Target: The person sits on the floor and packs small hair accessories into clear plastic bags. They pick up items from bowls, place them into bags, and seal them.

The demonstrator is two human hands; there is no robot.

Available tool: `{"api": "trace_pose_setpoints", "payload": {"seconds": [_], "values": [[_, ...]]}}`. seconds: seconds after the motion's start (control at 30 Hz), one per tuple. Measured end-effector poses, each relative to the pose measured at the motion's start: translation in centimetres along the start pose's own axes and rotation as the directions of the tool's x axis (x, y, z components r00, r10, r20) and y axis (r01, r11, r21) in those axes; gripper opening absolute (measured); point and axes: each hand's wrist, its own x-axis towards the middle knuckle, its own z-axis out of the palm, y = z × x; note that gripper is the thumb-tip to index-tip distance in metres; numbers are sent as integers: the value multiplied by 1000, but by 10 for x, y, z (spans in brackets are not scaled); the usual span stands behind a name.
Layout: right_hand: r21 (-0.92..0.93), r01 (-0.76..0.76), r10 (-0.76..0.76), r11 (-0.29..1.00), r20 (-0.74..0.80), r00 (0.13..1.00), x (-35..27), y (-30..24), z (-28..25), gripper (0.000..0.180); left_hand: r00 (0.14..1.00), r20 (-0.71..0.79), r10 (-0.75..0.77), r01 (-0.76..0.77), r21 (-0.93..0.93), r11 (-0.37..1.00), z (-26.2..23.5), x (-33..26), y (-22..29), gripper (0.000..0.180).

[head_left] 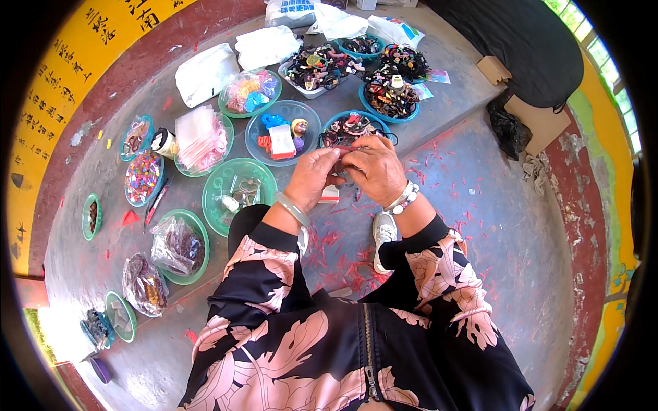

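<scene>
My left hand (312, 179) and my right hand (378, 171) meet in front of me, fingertips pinched together. Between them is a small red strip (343, 150), mostly covered by the fingers, so its exact kind does not show. A pale bangle (293, 209) circles my left wrist, and bracelets (404, 198) sit on the right one. Just beyond the hands stands a blue basin (340, 126) of dark hair ties. Below the fingers, a small white and red box (330, 194) rests on the grey step.
Red scraps (336, 257) litter the floor around my shoes (384, 236). To the left stand a green basin (214, 209), a bowl of colourful pieces (143, 178) and a bag of dark items (144, 284). Further off are a clear blue basin (257, 147) and white bags (205, 74).
</scene>
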Motion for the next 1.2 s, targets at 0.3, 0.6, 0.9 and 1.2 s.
{"api": "trace_pose_setpoints", "payload": {"seconds": [0.3,0.6,0.9,1.2], "values": [[4,-40,40,999,-58,997,0,1,1,4,1000,-1,-16,16,-72,997,3,-2,2,24],[47,30,-25,998,-94,995,1,-1,1,4,999,26,-39,41,-78,996,5,-1,4,26],[-6,72,-72,997,-99,992,0,1,1,4,1000,13,-25,26,-98,995,4,0,2,26],[-26,67,-69,997,-127,989,2,-1,-1,5,999,12,-40,41,-122,992,5,-2,5,24]]}}
